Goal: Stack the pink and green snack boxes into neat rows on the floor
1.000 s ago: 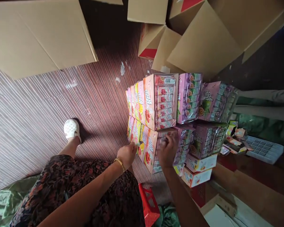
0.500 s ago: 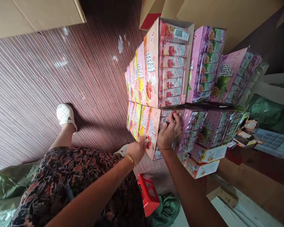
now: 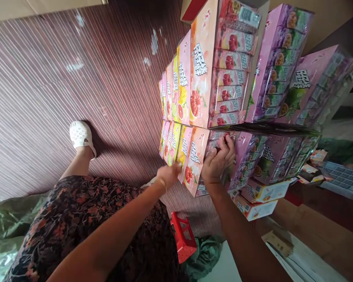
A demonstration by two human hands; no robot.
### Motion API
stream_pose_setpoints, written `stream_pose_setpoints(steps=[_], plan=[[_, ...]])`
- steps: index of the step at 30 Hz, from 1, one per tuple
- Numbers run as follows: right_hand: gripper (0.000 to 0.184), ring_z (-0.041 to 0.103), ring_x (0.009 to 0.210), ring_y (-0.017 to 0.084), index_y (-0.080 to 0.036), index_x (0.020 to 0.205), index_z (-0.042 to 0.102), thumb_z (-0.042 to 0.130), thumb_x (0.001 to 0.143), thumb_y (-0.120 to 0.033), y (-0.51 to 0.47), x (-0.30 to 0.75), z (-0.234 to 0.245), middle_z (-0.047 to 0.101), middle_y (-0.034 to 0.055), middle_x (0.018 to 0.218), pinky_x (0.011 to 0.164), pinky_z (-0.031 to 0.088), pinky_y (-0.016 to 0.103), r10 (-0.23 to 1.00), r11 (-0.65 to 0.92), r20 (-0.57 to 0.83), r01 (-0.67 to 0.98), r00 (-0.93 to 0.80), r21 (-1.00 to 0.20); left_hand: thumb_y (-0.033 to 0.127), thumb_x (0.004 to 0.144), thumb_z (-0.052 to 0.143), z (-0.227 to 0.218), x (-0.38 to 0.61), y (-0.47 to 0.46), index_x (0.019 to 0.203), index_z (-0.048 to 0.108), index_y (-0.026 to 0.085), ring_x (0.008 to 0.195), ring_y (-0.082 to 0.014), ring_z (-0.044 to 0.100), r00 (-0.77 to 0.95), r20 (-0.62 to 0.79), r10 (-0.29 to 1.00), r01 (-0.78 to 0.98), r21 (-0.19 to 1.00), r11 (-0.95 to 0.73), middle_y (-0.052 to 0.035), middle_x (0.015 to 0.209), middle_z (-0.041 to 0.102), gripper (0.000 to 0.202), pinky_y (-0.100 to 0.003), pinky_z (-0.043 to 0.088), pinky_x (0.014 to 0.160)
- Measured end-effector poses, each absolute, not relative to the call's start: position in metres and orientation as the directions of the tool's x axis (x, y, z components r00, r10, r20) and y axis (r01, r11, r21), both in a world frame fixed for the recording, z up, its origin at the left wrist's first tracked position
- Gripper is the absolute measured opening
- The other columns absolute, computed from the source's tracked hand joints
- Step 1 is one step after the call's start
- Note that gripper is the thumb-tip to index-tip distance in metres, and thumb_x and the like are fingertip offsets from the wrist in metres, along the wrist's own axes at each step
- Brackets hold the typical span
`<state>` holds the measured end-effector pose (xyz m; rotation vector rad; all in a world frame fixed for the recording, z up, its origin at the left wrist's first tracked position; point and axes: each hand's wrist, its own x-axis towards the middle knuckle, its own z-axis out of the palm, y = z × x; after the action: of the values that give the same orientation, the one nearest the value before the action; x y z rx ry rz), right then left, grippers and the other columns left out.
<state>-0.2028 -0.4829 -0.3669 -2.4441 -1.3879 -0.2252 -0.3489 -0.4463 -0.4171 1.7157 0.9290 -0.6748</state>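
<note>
Display boxes of small candy packets stand in two adjoining rows. The nearer row's orange-pink box [image 3: 197, 156] has raspberry pictures and a window of packets. My right hand [image 3: 218, 159] is pressed on that window side, fingers bent together over the packets and hiding some of them. My left hand [image 3: 169, 176] is closed at the lower edge of the neighbouring pink-yellow box [image 3: 183, 150], thumb and fingertips pinched; what lies between them is hidden. Behind, a larger-looking raspberry box [image 3: 202, 66] shows its packets, and purple boxes [image 3: 247, 160] stand to the right.
A white clog [image 3: 80, 134] is on the striped floor [image 3: 120, 98] at left. Below the boxes are a red plastic stool or basket [image 3: 184, 239] and a green bag [image 3: 206, 254]. A grey-blue crate [image 3: 342, 178] and cardboard [image 3: 320, 227] lie at right.
The view has shifted closer, so the boxes look larger and further right. My left hand has slid from the raspberry box's face to the neighbouring box. My right hand stays on the packets.
</note>
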Motion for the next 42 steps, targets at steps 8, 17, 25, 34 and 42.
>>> stream_pose_setpoints(steps=[8,17,25,34,42], plan=[[0.038,0.044,0.128,0.029,-0.012,0.128,0.049,0.031,0.098,-0.027,-0.481,-0.205,-0.367,0.051,0.0195,0.131,0.102,0.036,0.054,0.794,-0.480,0.319,0.856,0.517,-0.193,0.049,0.099,0.010,-0.447,-0.381,-0.395,0.101,0.059,0.017,0.070,-0.0185,0.063,0.420,-0.757,0.500,0.897,0.431,-0.101,-0.0082,0.080,0.067,0.059,-0.028,0.036,0.058],[0.039,0.044,0.129,0.031,-0.011,0.130,0.048,0.032,0.097,-0.026,-0.484,-0.202,-0.368,0.050,0.0210,0.132,0.101,0.037,0.057,0.833,-0.430,0.319,0.891,0.453,-0.144,0.048,0.099,0.021,-0.469,-0.400,-0.479,0.109,0.059,0.020,0.086,-0.0245,0.067,0.490,-0.857,0.160,0.867,0.459,-0.196,-0.0094,0.089,0.069,0.048,-0.030,0.042,0.066],[0.040,0.042,0.130,0.030,-0.017,0.135,0.044,0.034,0.097,-0.022,-0.489,-0.202,-0.366,0.045,0.0180,0.138,0.102,0.037,0.060,0.850,-0.418,0.280,0.895,0.446,-0.155,0.049,0.098,0.015,-0.538,-0.346,-0.360,0.111,0.057,0.018,0.075,-0.0210,0.063,0.456,-0.777,0.434,0.877,0.475,-0.071,-0.0094,0.087,0.067,0.054,-0.030,0.042,0.065],[0.042,0.043,0.129,0.031,-0.014,0.137,0.046,0.035,0.096,-0.018,-0.484,-0.205,-0.363,0.046,0.0205,0.137,0.102,0.038,0.061,0.857,-0.392,0.295,0.906,0.423,-0.161,0.050,0.098,0.020,-0.537,-0.414,-0.451,0.110,0.058,0.021,0.087,-0.0253,0.066,0.407,-0.901,0.151,0.910,0.384,-0.158,-0.0110,0.091,0.069,0.050,-0.032,0.045,0.070],[0.049,0.042,0.130,0.031,-0.016,0.142,0.042,0.032,0.095,-0.022,-0.489,-0.197,-0.364,0.045,0.0232,0.137,0.104,0.038,0.061,0.899,-0.340,0.253,0.934,0.356,-0.106,0.051,0.098,0.015,-0.617,-0.336,-0.365,0.119,0.056,0.020,0.098,-0.0258,0.063,0.457,-0.824,0.334,0.889,0.432,-0.151,-0.0130,0.106,0.067,0.056,-0.034,0.046,0.078]])
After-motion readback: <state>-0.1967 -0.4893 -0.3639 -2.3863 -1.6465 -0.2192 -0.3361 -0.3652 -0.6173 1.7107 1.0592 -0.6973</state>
